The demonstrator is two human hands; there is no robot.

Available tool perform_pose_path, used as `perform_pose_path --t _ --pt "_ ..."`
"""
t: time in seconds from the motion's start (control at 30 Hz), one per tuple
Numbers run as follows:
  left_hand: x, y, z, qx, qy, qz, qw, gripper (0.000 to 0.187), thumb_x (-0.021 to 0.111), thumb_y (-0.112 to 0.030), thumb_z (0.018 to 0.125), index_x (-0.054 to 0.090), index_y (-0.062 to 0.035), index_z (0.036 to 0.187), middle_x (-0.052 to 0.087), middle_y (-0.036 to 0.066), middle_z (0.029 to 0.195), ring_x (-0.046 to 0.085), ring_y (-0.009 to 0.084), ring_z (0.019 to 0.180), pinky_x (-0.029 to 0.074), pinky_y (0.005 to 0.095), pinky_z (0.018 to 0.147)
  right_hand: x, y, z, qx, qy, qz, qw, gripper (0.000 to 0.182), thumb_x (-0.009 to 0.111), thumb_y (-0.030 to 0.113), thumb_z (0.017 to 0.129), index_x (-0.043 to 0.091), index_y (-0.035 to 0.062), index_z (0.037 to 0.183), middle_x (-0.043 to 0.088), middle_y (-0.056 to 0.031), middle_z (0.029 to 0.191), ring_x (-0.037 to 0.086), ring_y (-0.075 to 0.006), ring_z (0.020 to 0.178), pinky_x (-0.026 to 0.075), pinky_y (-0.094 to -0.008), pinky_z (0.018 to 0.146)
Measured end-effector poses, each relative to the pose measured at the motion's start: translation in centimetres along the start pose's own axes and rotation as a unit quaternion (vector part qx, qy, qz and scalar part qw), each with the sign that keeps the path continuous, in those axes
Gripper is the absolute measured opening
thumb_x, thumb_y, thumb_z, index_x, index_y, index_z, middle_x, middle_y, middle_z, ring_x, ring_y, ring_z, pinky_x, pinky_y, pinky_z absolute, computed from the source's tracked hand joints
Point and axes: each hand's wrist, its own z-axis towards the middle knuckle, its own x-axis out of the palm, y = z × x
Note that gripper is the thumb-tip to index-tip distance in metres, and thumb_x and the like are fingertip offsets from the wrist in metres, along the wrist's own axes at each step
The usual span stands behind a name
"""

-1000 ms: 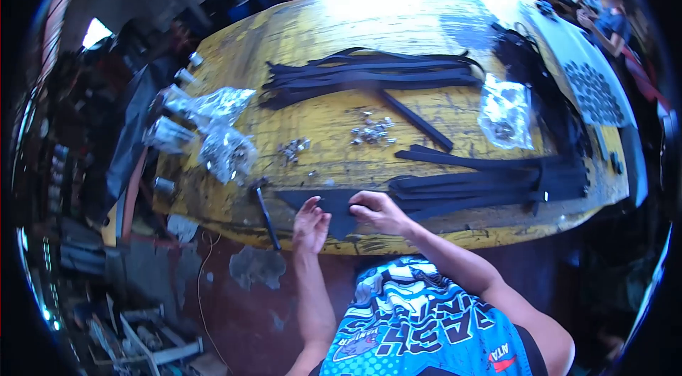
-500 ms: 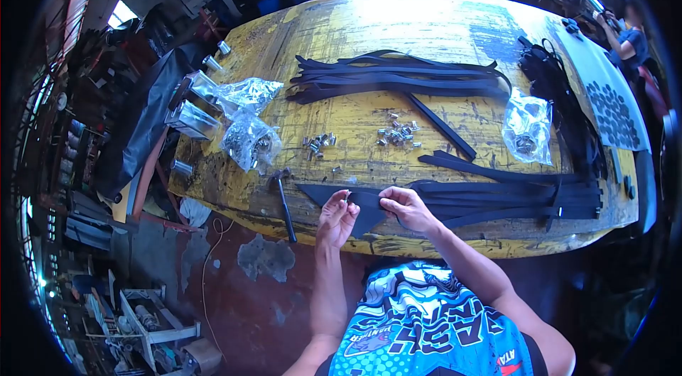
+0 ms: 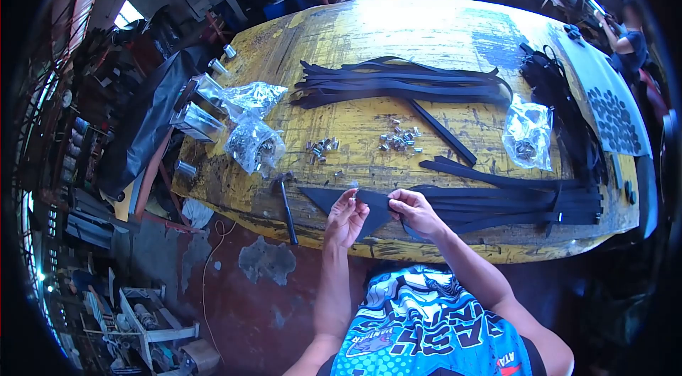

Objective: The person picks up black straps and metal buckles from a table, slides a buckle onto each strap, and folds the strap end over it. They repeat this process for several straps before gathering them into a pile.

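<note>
Over the near edge of the table, my left hand [image 3: 347, 220] pinches a tiny piece, apparently shiny metal and mostly hidden by the fingertips. My right hand [image 3: 416, 213], just beside it, is closed on the end of a black strap [image 3: 405, 225]. Beneath both hands lies a flat black triangular piece [image 3: 322, 200]. A hammer [image 3: 288, 209] rests left of my left hand, its handle toward me. Farther in are two small piles of metal clips, one at left [image 3: 323, 149] and another pile of clips [image 3: 401, 137] nearer the middle.
Black straps lie in a far bundle [image 3: 398, 83] and a near bundle [image 3: 504, 204] on the yellow table [image 3: 341, 117]. Plastic bags stand at left [image 3: 253, 143] and right, the right bag [image 3: 528, 133] holding parts. Another person [image 3: 629, 46] is at the far right.
Both hands have shifted slightly to the right in view, still close together with fingers pinched. The whole scene has moved a little down as my head tilts.
</note>
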Motion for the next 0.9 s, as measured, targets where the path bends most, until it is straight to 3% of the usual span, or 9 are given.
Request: perform_pose_path --t 0.23,0.4,0.63,0.9 --pt "0.1 0.7 0.1 0.021 0.029 0.036 0.999 0.029 0.063 0.007 0.089 0.065 -0.0059 0.115 0.069 0.01 0.098 0.068 0.0192 0.086 0.058 0.0324 0.082 0.4 0.6 0.2 0.02 0.01 -0.029 0.999 0.014 0.06 0.013 0.097 0.061 -0.0001 0.102 0.059 0.0007 0.079 0.052 -0.0068 0.07 0.043 -0.0224 0.064" --pt "0.4 -0.2 -0.4 0.04 0.006 0.075 0.996 0.028 0.064 0.007 0.088 0.065 -0.0056 0.113 0.069 0.01 0.099 0.068 0.0186 0.088 0.058 0.0302 0.083 0.5 1.3 0.2 0.053 0.057 -0.062 0.995 0.014 0.059 0.013 0.098 0.06 -0.0011 0.101 0.061 -0.002 0.078 0.056 -0.0098 0.07 0.047 -0.0247 0.067" --pt "1.1 -0.4 -1.0 0.024 0.011 0.067 0.997 0.027 0.064 0.006 0.088 0.065 -0.0049 0.113 0.069 0.011 0.101 0.069 0.0186 0.089 0.058 0.0295 0.083 0.5 0.2 -0.2 0.073 0.043 -0.022 0.996 0.016 0.057 0.014 0.098 0.06 -0.0014 0.101 0.062 -0.0035 0.079 0.058 -0.0111 0.07 0.049 -0.0259 0.068" --pt "1.3 -0.9 -0.9 -0.016 -0.008 0.189 0.982 0.026 0.062 0.006 0.089 0.065 -0.0038 0.113 0.069 0.009 0.1 0.068 0.0174 0.087 0.058 0.0301 0.081 0.9 1.6 -0.8 0.068 0.087 -0.053 0.992 0.02 0.054 0.016 0.1 0.059 -0.0025 0.107 0.063 -0.0035 0.081 0.059 -0.0111 0.074 0.05 -0.027 0.072"
